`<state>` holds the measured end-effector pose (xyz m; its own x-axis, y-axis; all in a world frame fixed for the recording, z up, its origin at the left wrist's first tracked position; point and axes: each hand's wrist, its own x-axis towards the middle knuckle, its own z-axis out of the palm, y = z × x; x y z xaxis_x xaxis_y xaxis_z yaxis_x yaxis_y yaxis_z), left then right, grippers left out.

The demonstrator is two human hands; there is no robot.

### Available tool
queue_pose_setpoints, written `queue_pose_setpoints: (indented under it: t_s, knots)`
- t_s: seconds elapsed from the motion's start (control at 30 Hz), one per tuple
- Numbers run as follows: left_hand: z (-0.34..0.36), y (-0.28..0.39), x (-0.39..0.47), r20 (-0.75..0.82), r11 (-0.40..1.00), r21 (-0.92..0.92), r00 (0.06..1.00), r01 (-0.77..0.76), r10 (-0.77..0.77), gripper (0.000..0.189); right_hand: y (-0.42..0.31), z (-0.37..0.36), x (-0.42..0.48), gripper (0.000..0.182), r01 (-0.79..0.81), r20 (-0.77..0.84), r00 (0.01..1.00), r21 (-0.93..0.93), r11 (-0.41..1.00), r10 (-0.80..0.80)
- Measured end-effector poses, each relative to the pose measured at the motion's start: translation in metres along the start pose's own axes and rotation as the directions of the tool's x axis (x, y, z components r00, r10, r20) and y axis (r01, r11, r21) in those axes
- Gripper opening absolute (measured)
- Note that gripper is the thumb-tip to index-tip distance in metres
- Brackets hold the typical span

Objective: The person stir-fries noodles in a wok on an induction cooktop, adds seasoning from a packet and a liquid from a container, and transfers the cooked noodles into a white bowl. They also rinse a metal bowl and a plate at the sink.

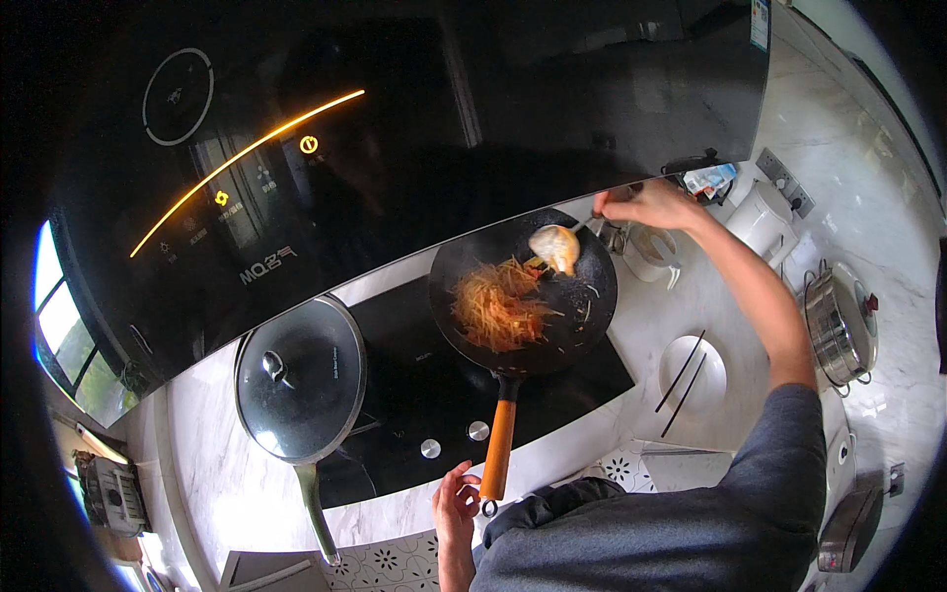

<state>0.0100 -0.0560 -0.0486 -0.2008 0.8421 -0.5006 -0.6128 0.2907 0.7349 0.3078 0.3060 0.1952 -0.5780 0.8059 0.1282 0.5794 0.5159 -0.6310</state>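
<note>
A black wok (570, 348) with a wooden handle (499, 451) sits on the black cooktop (399, 407). Shredded, orange-tinted food (499, 307) lies in its left part. My right hand (647, 203), at the wok's far right edge, grips the handle of a metal ladle (555, 248); the ladle's bowl is over the wok, beside the food, and looks blurred. Close to the left side of the wooden handle is my left hand (457, 499), fingers partly curled and apart, with nothing visible in it. Whether it touches the handle is unclear.
A lidded pan (303, 385) stands left of the wok. The black range hood (444, 148) overhangs the back. To the right are a white plate (695, 399) with black chopsticks (682, 381), a plastic jug (651, 251), a white kettle (762, 218) and a lidded steel pot (840, 325).
</note>
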Motion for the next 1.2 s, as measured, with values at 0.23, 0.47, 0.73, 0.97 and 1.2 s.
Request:
queue_pose_setpoints:
  t_s: [0.23,0.47,0.73,0.97,1.2]
  knots:
    - [0.009,0.001,0.0,-0.029,0.999,-0.031,0.999,0.014,-0.015,0.041,0.029,0.053,0.022,0.007,0.196,0.057,0.969,0.418,0.887,-0.241]
    - [0.002,0.003,0.005,-0.033,1.0,-0.021,0.999,0.007,-0.008,0.038,-0.088,0.002,-0.028,0.012,0.273,0.375,0.877,0.128,0.953,-0.302]
    - [-0.001,0.009,0.005,-0.052,1.0,-0.018,0.998,0.025,-0.026,0.033,-0.059,0.059,-0.038,0.009,0.394,0.284,0.896,-0.155,0.906,-0.341]
    - [-0.012,0.01,0.006,-0.114,0.999,-0.023,0.992,0.042,-0.044,0.032,-0.02,0.093,-0.066,0.022,0.572,0.319,0.818,-0.353,0.74,-0.479]
    - [-0.027,0.007,0.007,-0.142,0.999,-0.028,0.99,0.023,-0.026,0.031,-0.087,0.094,-0.128,0.026,0.681,0.481,0.706,-0.258,0.685,-0.52]
